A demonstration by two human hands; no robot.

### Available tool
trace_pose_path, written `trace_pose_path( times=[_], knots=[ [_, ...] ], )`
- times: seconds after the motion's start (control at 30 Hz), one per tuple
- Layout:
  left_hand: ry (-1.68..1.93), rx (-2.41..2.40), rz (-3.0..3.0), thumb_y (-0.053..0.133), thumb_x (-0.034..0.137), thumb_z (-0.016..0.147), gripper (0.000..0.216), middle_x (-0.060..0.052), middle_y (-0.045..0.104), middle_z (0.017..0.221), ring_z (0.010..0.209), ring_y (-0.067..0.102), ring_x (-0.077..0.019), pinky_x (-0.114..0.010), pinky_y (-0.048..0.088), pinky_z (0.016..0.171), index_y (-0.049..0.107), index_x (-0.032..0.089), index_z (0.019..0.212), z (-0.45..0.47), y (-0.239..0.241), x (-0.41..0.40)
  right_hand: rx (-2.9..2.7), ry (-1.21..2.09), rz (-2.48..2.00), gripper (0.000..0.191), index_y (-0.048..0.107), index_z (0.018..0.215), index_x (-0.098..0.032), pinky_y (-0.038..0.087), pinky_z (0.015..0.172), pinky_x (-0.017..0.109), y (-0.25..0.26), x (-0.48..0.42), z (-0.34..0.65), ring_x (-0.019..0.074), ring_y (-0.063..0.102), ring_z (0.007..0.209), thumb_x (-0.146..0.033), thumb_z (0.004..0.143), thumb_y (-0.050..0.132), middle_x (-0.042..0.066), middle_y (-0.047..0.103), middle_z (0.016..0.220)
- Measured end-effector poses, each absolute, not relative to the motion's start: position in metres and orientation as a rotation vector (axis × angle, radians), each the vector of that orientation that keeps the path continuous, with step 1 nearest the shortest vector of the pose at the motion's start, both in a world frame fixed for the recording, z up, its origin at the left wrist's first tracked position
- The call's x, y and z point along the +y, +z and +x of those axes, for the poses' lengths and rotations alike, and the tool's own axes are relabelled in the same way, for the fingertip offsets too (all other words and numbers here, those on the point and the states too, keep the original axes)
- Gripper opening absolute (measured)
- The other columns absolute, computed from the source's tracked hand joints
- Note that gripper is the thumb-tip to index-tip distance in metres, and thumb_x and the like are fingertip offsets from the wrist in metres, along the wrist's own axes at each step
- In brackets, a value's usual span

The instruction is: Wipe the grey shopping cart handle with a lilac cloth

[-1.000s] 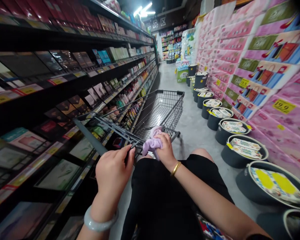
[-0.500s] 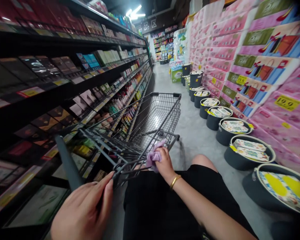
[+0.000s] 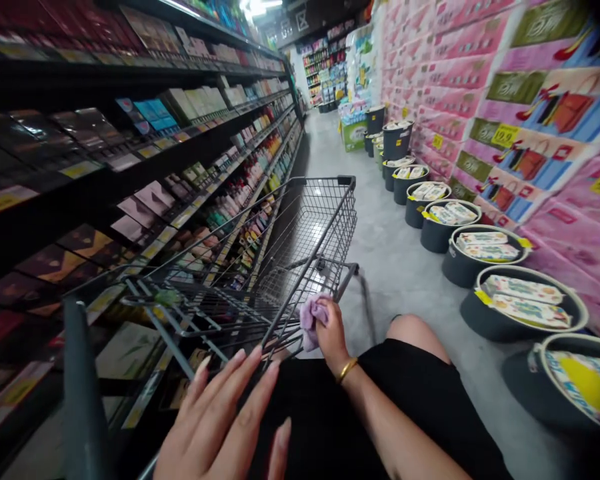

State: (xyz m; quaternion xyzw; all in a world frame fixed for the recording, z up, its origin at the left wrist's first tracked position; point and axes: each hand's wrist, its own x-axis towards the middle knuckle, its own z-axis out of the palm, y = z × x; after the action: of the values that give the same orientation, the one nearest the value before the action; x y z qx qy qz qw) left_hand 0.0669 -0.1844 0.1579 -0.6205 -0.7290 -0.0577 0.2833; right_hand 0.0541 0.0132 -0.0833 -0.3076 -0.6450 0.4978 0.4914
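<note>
**Item 1.** Your left hand (image 3: 225, 420): flat and holding nothing, fingers straight and spread. It hovers at the near edge of the dark grey wire shopping cart (image 3: 305, 233), right of the thick grey handle bar (image 3: 80, 393). Whether the fingertips touch the wire cannot be told.

**Item 2.** Your right hand (image 3: 333, 327): fingers curled tight round the lilac crumpled cloth (image 3: 310, 319). The cloth is pressed against the wire at the cart's near right corner. A thin gold bangle (image 3: 347, 371) sits on that wrist.

**Item 3.** The cart: nose pointing down the aisle, left side close to the black store shelving (image 3: 130, 167) stocked with boxes and bottles.

**Item 4.** Right of the aisle: a row of dark grey round tubs (image 3: 523, 303) on the floor, filled with wrapped packs. Behind them stands a wall of stacked pink packages (image 3: 480, 87) with yellow price tags.
</note>
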Motion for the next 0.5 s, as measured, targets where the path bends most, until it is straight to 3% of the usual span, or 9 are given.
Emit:
trace_pose_path(
  times=[0.17,0.3,0.37,0.5],
  knots=[
    [0.084,-2.099,-1.466,0.054,0.054,0.089,0.075,-0.021,0.054,0.145,0.132,0.054,-0.0376,-0.054,0.04,0.109,0.041,0.013,0.15,0.07,0.142,-0.149,-1.716,1.27,-0.548,0.041,0.07,0.107,-0.026,0.051,0.102,0.041,-0.076,0.027,0.059,0.0242,0.062,0.11,-0.009,0.072,0.06,0.006,0.064,0.113],
    [0.182,-2.278,-1.418,0.047,0.041,0.093,0.067,-0.03,0.051,0.144,0.134,0.051,-0.0383,-0.052,0.042,0.109,0.042,-0.001,0.145,0.06,0.119,-0.099,-1.685,1.258,-0.463,0.039,0.069,0.108,-0.024,0.051,0.1,0.041,-0.066,0.015,0.062,0.0246,0.061,0.108,-0.012,0.071,0.064,0.007,0.062,0.11],
    [0.179,-2.38,-1.305,0.048,0.036,0.093,0.065,-0.031,0.057,0.136,0.127,0.057,-0.0381,-0.05,0.047,0.103,0.042,-0.003,0.144,0.05,0.11,-0.074,-1.68,1.297,-0.501,0.036,0.067,0.108,-0.022,0.052,0.098,0.043,-0.073,0.007,0.06,0.0245,0.061,0.106,-0.016,0.072,0.066,0.008,0.062,0.109],
    [0.11,-2.503,-1.106,0.044,0.038,0.096,0.056,-0.023,0.07,0.107,0.092,0.071,-0.0323,-0.039,0.053,0.072,0.051,0.001,0.136,0.035,0.103,-0.05,-1.607,1.392,-0.684,0.035,0.065,0.105,-0.021,0.051,0.099,0.046,-0.082,0.003,0.056,0.0266,0.06,0.11,-0.018,0.071,0.067,0.009,0.063,0.111]
  ],
)
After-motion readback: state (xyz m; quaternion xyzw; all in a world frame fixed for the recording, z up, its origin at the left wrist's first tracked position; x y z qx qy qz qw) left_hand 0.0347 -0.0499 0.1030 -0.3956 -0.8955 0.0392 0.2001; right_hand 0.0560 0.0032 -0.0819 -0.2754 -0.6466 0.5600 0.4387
